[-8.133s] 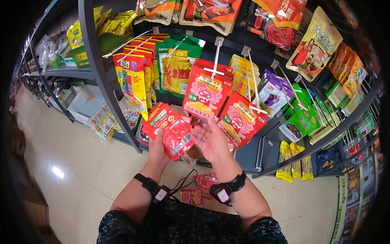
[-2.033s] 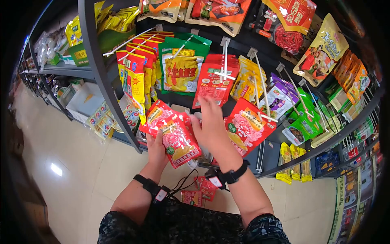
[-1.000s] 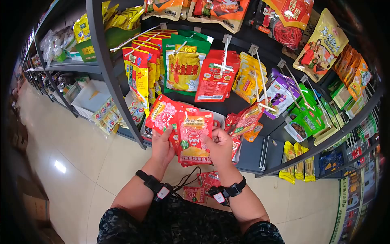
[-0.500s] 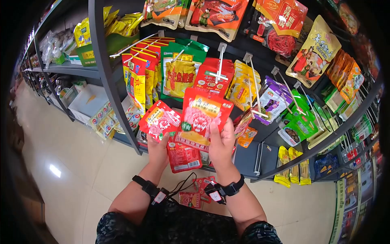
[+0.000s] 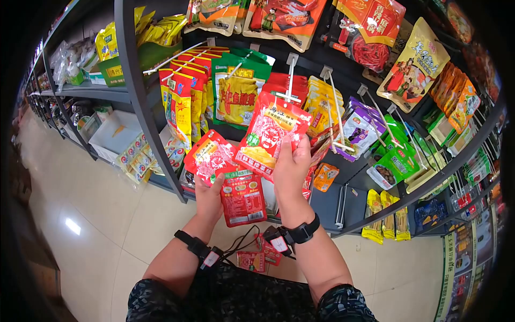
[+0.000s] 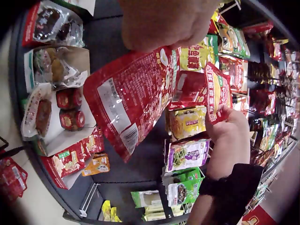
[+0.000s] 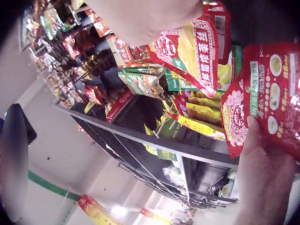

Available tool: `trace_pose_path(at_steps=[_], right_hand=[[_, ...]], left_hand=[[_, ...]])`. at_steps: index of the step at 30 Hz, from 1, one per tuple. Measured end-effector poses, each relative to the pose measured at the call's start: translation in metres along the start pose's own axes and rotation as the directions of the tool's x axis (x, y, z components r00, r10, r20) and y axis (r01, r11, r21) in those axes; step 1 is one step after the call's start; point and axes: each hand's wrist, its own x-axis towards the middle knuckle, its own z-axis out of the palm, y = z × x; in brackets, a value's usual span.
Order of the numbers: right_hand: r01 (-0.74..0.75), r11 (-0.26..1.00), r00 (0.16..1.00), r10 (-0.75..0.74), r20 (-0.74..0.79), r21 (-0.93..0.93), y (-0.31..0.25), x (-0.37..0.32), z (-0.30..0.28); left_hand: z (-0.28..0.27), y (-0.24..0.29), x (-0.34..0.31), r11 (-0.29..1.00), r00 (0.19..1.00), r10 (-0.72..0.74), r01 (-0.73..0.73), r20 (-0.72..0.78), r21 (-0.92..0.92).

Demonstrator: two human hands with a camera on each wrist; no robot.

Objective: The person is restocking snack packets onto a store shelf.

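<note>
In the head view my left hand (image 5: 208, 201) grips several red food pouches (image 5: 244, 199); one shows its printed back, another its mask-pattern front. My right hand (image 5: 291, 170) pinches a single red pickled-vegetable pouch (image 5: 271, 133) by its right side, thumb on the front. That pouch's top overlaps the tip of a white display hook (image 5: 289, 95), where more red pouches (image 5: 298, 85) hang behind. From the left wrist, a pouch back (image 6: 119, 103) fills the middle, with the right-hand pouch (image 6: 216, 93) beyond. The right wrist view shows the right-hand pouch (image 7: 187, 49) from close up.
Yellow-and-red packets (image 5: 177, 107) and a green pouch (image 5: 238, 96) hang left of the hook. Yellow (image 5: 322, 110), purple (image 5: 360, 129) and green packets (image 5: 396, 155) hang to the right. A grey shelf post (image 5: 144, 102) stands at left. Red packets (image 5: 252, 261) lie below, near the floor.
The right hand pushed at the hanging pouches, came down to the left hand's stack, took one pouch from it and raised it to the hook tip. The left hand keeps its stack.
</note>
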Motion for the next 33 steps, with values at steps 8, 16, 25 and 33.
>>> trace_pose_path(at_steps=[8,16,25,33], right_hand=[[0.179,0.655,0.981,-0.172,0.085,-0.734,0.039,0.001,-0.017],[0.395,0.265,0.806,0.359,0.471,-0.879,0.036,-0.101,-0.022],[0.369,0.481,0.849,0.173,0.499,-0.795,0.047,-0.085,-0.040],[-0.122,0.988,0.986,0.110,0.124,0.090,0.000,-0.035,-0.011]], left_hand=[[-0.001,0.002,0.003,0.998,0.999,0.052,-0.052,-0.001,0.030],[0.000,-0.004,0.005,0.993,0.993,0.110,-0.109,-0.033,0.032],[0.009,0.004,0.000,0.994,0.993,0.106,-0.108,-0.053,-0.027],[0.004,-0.003,0.004,0.985,0.985,0.168,-0.166,-0.036,0.053]])
